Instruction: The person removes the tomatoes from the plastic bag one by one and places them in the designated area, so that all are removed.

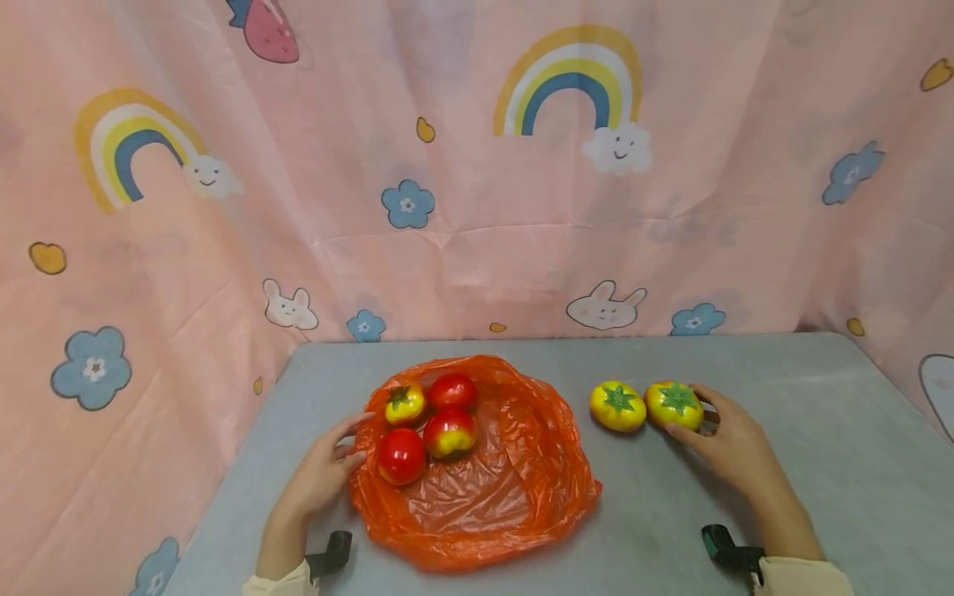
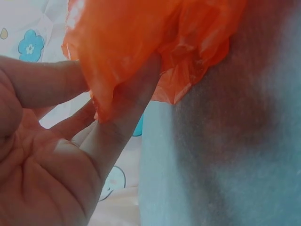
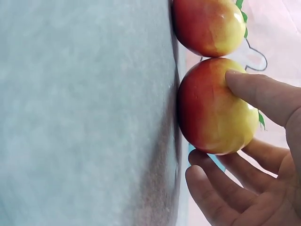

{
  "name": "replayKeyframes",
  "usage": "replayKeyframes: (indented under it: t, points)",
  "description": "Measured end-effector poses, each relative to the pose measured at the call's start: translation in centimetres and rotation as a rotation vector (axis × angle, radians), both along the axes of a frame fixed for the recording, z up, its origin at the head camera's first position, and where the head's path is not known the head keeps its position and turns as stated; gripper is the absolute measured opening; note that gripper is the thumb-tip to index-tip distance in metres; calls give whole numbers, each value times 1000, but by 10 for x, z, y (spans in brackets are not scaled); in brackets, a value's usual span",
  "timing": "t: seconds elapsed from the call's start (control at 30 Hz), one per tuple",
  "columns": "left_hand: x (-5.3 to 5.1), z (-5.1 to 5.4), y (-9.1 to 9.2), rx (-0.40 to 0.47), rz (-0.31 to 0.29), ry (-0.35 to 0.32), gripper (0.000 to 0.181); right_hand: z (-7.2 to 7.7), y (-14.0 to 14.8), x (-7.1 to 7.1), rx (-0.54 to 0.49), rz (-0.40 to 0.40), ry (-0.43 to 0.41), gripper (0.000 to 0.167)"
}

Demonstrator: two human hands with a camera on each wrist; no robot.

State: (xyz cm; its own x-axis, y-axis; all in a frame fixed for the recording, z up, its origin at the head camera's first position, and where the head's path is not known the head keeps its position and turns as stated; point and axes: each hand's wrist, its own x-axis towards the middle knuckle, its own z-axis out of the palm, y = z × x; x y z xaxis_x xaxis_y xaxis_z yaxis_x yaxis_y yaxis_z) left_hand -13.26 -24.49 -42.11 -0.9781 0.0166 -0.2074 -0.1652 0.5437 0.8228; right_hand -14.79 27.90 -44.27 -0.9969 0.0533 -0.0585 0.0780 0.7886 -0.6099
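An orange plastic bag [image 1: 484,505] lies spread open on the table, with several glossy red and yellow fruits [image 1: 402,456] in its left part. My left hand [image 1: 319,472] is at the bag's left edge. In the left wrist view, its thumb and fingers pinch the bag's thin, crumpled rim [image 2: 106,101]. To the right of the bag, two yellow-and-red tomato-like fruits with green star-shaped tops sit side by side, touching. My right hand [image 1: 734,443] holds the right fruit [image 3: 216,108], thumb on one side and fingers on the other. The left fruit [image 1: 618,406] is untouched.
The grey table [image 1: 641,530] ends at a pink curtain [image 1: 477,265] printed with rainbows, flowers and rabbits, which rises behind its far edge. A dark wrist mount [image 1: 331,553] is strapped on the left wrist and another mount [image 1: 730,550] on the right.
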Motion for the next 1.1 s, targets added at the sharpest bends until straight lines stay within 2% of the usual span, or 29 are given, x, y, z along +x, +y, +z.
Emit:
replayKeyframes:
  t: [0.33, 0.57, 0.87, 1.1]
  points:
    - [1, 0, -1, -18, 7, -7, 56, 1, 2, 2, -1, 12, -1, 95]
    - [1, -2, -2, -23, 3, -12, 57, 3, 4, 3, 17, -4, -28, 102]
    - [2, -3, -1, -1, -7, -2, 57, 12, 5, 5, 59, 11, 12, 100]
    - [2, 0, -1, 6, 9, -10, 54, 24, 1, 6, 74, 27, 67, 96]
